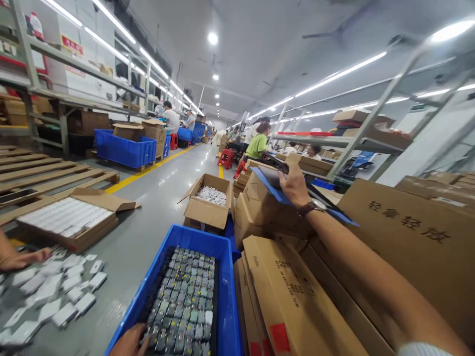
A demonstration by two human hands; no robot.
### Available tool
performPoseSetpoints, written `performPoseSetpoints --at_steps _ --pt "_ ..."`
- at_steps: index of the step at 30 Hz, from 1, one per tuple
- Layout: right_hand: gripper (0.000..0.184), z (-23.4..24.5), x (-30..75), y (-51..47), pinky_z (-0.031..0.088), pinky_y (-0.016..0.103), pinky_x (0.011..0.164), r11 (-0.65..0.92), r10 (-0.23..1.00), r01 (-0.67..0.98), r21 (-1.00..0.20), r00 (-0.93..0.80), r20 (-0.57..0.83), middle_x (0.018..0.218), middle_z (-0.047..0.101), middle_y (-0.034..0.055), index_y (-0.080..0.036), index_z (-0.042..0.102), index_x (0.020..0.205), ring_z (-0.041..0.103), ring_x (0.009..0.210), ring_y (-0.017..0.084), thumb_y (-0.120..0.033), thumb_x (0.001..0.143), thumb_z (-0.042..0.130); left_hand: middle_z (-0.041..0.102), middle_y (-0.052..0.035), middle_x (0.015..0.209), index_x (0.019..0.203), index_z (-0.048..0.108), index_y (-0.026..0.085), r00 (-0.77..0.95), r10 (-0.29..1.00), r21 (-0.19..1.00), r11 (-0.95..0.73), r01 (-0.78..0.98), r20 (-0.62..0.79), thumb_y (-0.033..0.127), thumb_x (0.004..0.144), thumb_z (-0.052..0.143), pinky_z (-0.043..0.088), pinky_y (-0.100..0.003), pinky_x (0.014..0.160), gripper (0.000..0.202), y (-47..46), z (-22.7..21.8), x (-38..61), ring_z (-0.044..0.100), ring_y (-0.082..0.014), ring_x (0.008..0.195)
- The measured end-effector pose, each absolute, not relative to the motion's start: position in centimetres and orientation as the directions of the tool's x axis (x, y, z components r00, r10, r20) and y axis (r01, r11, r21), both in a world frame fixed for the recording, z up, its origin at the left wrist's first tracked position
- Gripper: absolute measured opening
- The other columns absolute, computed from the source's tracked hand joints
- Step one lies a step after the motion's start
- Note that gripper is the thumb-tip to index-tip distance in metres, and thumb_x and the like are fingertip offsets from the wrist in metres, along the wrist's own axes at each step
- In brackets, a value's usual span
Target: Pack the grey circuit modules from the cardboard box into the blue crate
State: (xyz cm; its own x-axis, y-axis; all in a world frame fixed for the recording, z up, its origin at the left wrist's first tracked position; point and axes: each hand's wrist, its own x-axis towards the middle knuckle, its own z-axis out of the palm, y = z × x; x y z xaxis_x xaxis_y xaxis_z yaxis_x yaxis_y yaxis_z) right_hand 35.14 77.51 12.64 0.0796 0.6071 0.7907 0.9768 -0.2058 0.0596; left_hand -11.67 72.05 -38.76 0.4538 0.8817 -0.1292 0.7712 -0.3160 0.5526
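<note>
At the bottom edge my left hand (129, 341) has its fingers curled at the near left corner of a black tray (213, 301), partly cut off by the frame. Rows of small grey-green electronic modules (185, 296) fill this tray, which lies inside a blue plastic bin (229, 277). My right hand (295, 184), with a watch on the wrist, reaches out over cardboard boxes. Its fingers and thumb are closed on the edge of a dark flat tray (272, 174). Beneath that tray lies a blue sheet (279, 190) on top of a box.
Another person's hand (22, 258) is at the left by scattered white plastic housings (55, 291). An open carton (206, 213) of small white parts stands beyond the bin. Stacked cartons (289, 291) crowd the right; a wooden pallet (55, 170) lies left. Several people work farther off.
</note>
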Motion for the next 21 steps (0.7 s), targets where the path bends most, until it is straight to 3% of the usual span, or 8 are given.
performPoseSetpoints --at_steps 3,6,9,13,16,18,21 --pt "0.033 11.4 30.0 75.7 0.032 0.032 0.074 -0.158 0.789 0.933 0.324 -0.078 0.610 0.117 0.068 0.0188 -0.007 0.063 0.124 0.058 0.094 0.019 -0.017 0.104 0.039 0.076 -0.0106 0.112 0.109 0.072 0.020 0.409 0.907 0.568 -0.286 0.772 -0.100 0.029 0.091 0.048 0.050 -0.035 0.102 0.032 70.9 -35.5 -11.7 0.069 -0.0261 0.112" --pt "0.041 10.0 24.8 73.9 0.024 0.035 0.069 -0.070 0.820 0.826 0.559 -0.271 0.504 0.104 0.069 0.0163 -0.007 0.066 0.118 0.053 0.085 0.018 -0.023 0.109 0.029 0.075 -0.0119 0.108 0.106 0.072 0.018 0.398 0.910 0.616 -0.250 0.747 -0.114 0.029 0.093 0.050 0.048 -0.033 0.101 0.028 70.8 -34.0 -11.6 0.068 -0.0252 0.110" --pt "0.045 8.6 20.3 72.4 0.026 0.036 0.070 0.117 0.761 0.735 0.668 -0.498 0.416 0.095 0.068 0.0138 -0.009 0.067 0.100 0.048 0.082 0.018 -0.023 0.109 0.026 0.075 -0.0132 0.105 0.101 0.072 0.017 0.398 0.909 0.655 -0.228 0.721 -0.123 0.030 0.094 0.051 0.048 -0.034 0.099 0.026 70.9 -34.2 -11.8 0.068 -0.0264 0.108" --pt "0.028 5.1 15.0 70.9 0.031 0.032 0.065 0.397 0.559 0.670 0.627 -0.719 0.414 0.092 0.063 0.0074 -0.016 0.063 0.101 0.046 0.081 0.018 -0.017 0.106 0.036 0.075 -0.0134 0.102 0.098 0.072 0.017 0.401 0.913 0.753 -0.209 0.624 -0.079 0.037 0.095 0.049 0.048 -0.037 0.097 0.030 71.2 -34.5 -11.9 0.068 -0.0273 0.103" --pt "0.020 0.1 10.8 69.6 0.033 0.030 0.060 0.541 0.431 0.631 0.555 -0.776 0.461 0.092 0.061 0.0042 -0.019 0.061 0.094 0.046 0.076 0.015 -0.014 0.102 0.043 0.074 -0.0122 0.099 0.095 0.071 0.018 0.372 0.927 0.839 -0.168 0.518 -0.044 0.044 0.094 0.050 0.049 -0.039 0.096 0.034 71.2 -34.1 -12.0 0.068 -0.0275 0.098" --pt "0.021 -4.2 8.0 68.7 0.034 0.029 0.056 0.598 0.413 0.642 0.479 -0.760 0.502 0.091 0.060 0.0045 -0.019 0.058 0.087 0.047 0.072 0.015 -0.014 0.101 0.044 0.074 -0.0095 0.091 0.090 0.071 0.019 0.337 0.941 0.891 -0.123 0.437 -0.035 0.047 0.094 0.051 0.050 -0.038 0.092 0.035 71.1 -33.8 -12.2 0.068 -0.0265 0.092" --pt "0.022 -11.5 4.4 67.4 0.035 0.028 0.052 0.671 0.519 0.692 0.265 -0.694 0.498 0.086 0.058 0.0049 -0.019 0.056 0.085 0.049 0.070 0.015 -0.015 0.102 0.042 0.071 -0.0055 0.077 0.078 0.068 0.020 0.274 0.961 0.956 -0.038 0.292 -0.046 0.053 0.094 0.051 0.053 -0.034 0.081 0.041 70.9 -33.4 -12.8 0.067 -0.0245 0.082"
